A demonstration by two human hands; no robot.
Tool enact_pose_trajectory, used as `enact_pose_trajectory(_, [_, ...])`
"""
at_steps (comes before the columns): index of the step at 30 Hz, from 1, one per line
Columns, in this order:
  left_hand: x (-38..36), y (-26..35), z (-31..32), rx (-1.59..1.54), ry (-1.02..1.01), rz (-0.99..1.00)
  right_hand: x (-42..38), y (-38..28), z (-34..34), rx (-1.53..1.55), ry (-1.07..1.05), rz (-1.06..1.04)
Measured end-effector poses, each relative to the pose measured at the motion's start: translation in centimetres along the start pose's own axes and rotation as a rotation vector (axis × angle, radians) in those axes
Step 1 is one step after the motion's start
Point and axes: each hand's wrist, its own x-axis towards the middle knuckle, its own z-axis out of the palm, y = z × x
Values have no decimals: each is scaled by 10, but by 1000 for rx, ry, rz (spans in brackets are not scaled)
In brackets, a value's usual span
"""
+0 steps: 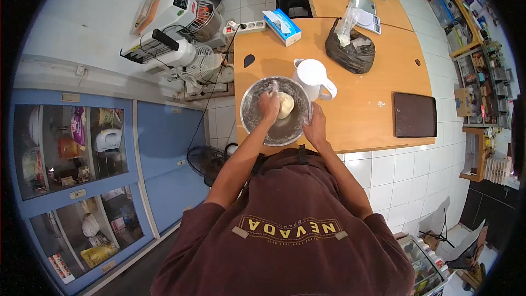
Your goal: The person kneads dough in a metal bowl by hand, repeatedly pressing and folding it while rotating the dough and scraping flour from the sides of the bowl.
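A metal mixing bowl stands at the near edge of a wooden table. Inside it lies a pale lump of dough. My left hand is down in the bowl, pressed against the dough and gripping it. My right hand grips the bowl's right rim. A white pitcher stands just behind the bowl, touching or nearly touching it.
On the table are a black plastic bag, a digital scale, a blue-white box and a dark board. A mixer machine and fans stand on the floor at left. Blue glass-front cupboards line the left side.
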Motion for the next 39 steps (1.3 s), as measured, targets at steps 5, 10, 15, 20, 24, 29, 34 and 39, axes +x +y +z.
enact_pose_trajectory(5, [-73,9,-47,54,-34,523,-13,10,6,-44,51,-23])
enact_pose_trajectory(10, [-76,-5,-55,390,-29,799,-1,8,7,-3,93,-17])
enact_pose_trajectory(15, [-81,30,-36,318,-70,833,-3,-3,0,22,85,-24])
enact_pose_trajectory(20, [-68,34,-12,630,-12,951,-3,-3,1,-7,76,10])
enact_pose_trajectory(24, [-42,11,1,641,22,1006,-5,-3,2,0,69,21])
enact_pose_trajectory(29, [-38,11,7,690,31,1019,-4,5,6,-9,137,-36])
enact_pose_trajectory(34, [-41,25,5,615,-8,804,-5,-1,5,-20,135,-24])
enact_pose_trajectory(39, [-72,36,-35,624,-44,955,-4,4,10,-16,126,11])
